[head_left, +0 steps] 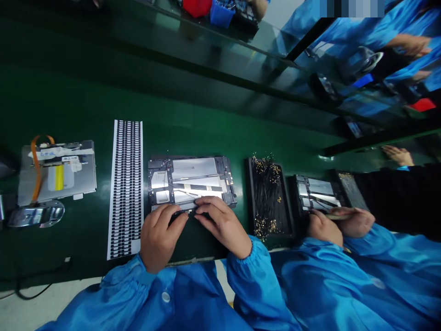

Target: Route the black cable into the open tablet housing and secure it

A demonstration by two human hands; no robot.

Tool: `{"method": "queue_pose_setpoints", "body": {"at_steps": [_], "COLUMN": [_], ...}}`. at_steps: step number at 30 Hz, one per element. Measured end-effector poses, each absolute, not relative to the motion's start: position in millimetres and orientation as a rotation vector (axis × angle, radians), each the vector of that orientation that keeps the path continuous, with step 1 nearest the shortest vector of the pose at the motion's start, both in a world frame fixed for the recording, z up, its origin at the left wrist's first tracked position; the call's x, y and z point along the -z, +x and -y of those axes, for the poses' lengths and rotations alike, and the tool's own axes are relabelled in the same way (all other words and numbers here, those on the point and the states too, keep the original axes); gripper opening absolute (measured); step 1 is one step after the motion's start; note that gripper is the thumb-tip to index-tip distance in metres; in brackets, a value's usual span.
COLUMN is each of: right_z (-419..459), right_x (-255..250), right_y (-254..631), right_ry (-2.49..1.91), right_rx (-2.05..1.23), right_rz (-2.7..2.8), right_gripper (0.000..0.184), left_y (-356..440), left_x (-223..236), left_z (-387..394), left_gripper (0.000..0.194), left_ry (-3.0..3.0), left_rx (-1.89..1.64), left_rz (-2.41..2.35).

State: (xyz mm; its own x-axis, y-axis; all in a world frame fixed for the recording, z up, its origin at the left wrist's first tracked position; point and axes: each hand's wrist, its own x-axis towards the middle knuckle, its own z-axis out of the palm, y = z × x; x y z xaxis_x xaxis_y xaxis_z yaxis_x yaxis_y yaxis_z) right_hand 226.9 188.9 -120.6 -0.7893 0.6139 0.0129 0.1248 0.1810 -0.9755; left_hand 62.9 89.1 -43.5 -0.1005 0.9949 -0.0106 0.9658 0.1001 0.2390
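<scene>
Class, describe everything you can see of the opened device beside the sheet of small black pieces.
The opened device lies flat on the green table, long side towards the person. A black frame surrounds silver, metallic-looking panels; a dark strip with paler patches and a thin wire cross it, and small gold-coloured spots show at its right end. The left grip and right grip appear to touch its near edge, covering part.

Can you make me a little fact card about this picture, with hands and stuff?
Left hand: fingers at near edge of flat device, its insides showing
Right hand: at the same edge
Left of device: white sheet with rows of black pieces
Right of device: black tray holding thin black cables
Surface: green table
Neighbour: hands at a similar device
</scene>
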Motion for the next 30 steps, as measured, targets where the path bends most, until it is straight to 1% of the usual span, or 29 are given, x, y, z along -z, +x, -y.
{"method": "queue_pose_setpoints", "body": {"at_steps": [5,12,17,23,30], "right_z": [-186,-186,-185,-180,-176], "right_x": [121,123,123,124,125], "right_y": [226,220,220,221,222], "right_ry": [-0.699,-0.700,-0.688,-0.692,-0.687], "right_rx": [-1.616,-1.581,-1.535,-1.490,-1.374], "right_rz": [2.070,2.061,2.082,2.091,2.129], "right_gripper": [0.011,0.009,0.008,0.010,0.012], "left_y": [63,65,66,66,67], "left_x": [44,46,45,44,44], "left_z": [-91,-94,-94,-94,-96], "left_gripper": [0.021,0.015,0.016,0.017,0.012], "left_ry": [1.972,1.961,1.964,1.988,2.009], "left_rx": [-0.256,-0.264,-0.258,-0.258,-0.218], "left_rz": [-2.191,-2.224,-2.228,-2.229,-2.229]}}
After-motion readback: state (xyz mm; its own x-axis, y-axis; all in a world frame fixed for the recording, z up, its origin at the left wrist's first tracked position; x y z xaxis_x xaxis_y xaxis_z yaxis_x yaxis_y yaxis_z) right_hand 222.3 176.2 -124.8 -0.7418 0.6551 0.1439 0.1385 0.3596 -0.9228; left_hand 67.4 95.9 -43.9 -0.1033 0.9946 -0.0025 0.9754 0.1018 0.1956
